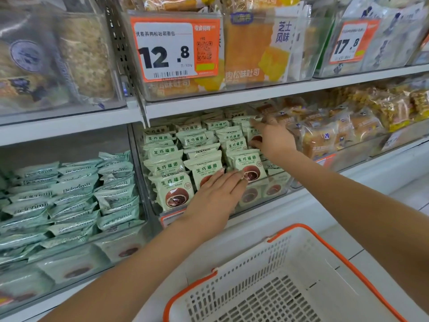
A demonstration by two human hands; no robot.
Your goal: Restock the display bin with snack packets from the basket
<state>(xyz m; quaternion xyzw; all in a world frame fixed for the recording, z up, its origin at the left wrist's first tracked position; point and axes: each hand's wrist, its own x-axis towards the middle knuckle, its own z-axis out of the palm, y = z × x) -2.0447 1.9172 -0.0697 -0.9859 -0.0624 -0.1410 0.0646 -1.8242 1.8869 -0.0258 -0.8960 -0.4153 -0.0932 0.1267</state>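
Observation:
A clear display bin (155, 206) on the middle shelf holds several rows of pale green snack packets (165, 168) with a brown round cake printed on them. My left hand (214, 196) lies flat with straight fingers on the front packets, fingertips on one near the bin's front right (249, 162). My right hand (272, 138) reaches deeper into the bin's right side, fingers spread over the back packets; I cannot tell whether it grips one. The white basket (336, 284) with an orange rim sits below at the lower right, its visible inside bare.
A neighbouring bin (69, 198) at the left holds teal-green packets. Wrapped bread packs (325, 133) fill the bin at the right. The shelf above carries toast packs behind an orange price card (174, 49) reading 12.8. A white shelf ledge (301, 205) runs under the bins.

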